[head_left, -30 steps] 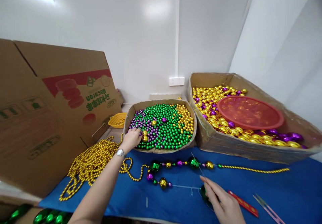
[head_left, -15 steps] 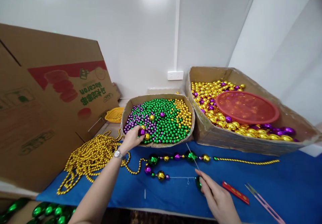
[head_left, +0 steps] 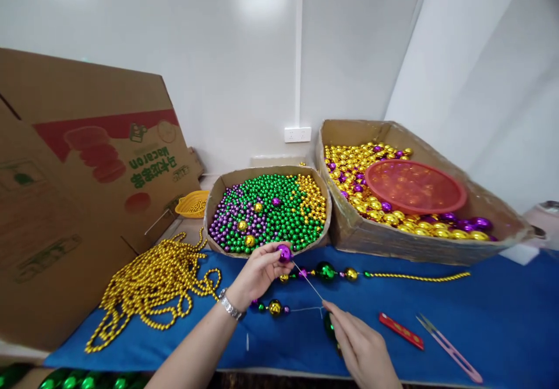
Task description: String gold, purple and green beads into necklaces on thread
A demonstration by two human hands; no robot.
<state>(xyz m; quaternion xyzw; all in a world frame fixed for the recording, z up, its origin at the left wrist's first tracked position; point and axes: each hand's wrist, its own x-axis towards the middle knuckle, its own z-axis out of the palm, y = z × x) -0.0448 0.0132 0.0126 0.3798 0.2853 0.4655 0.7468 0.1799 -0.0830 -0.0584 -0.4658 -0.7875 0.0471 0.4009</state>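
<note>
My left hand (head_left: 261, 268) pinches a shiny purple bead (head_left: 284, 254) in front of the bead box. A thin needle (head_left: 308, 280) runs from that bead down to my right hand (head_left: 358, 342), whose fingers are closed on its lower end. Beside the right fingers lies a large green bead (head_left: 329, 326), partly covered by them. A pale thread (head_left: 303, 309) leads left from there to a strung gold bead (head_left: 275, 307). Behind the hands lies the rest of the strand, with a big green bead (head_left: 325, 271) and a gold twisted cord (head_left: 419, 276); my left hand hides part of it.
A box of small beads (head_left: 328, 226) stands behind the hands, and a bigger box (head_left: 384, 242) holds gold and purple beads under a red basin (head_left: 414, 188). Gold bead chains (head_left: 152, 284) are heaped left. A red cutter (head_left: 402, 331) and pink tweezers (head_left: 456, 354) lie right.
My left hand has left the small-bead box with a purple bead, moving right and down to the needle's tip. The right hand still grips the needle. The view has shifted slightly.
</note>
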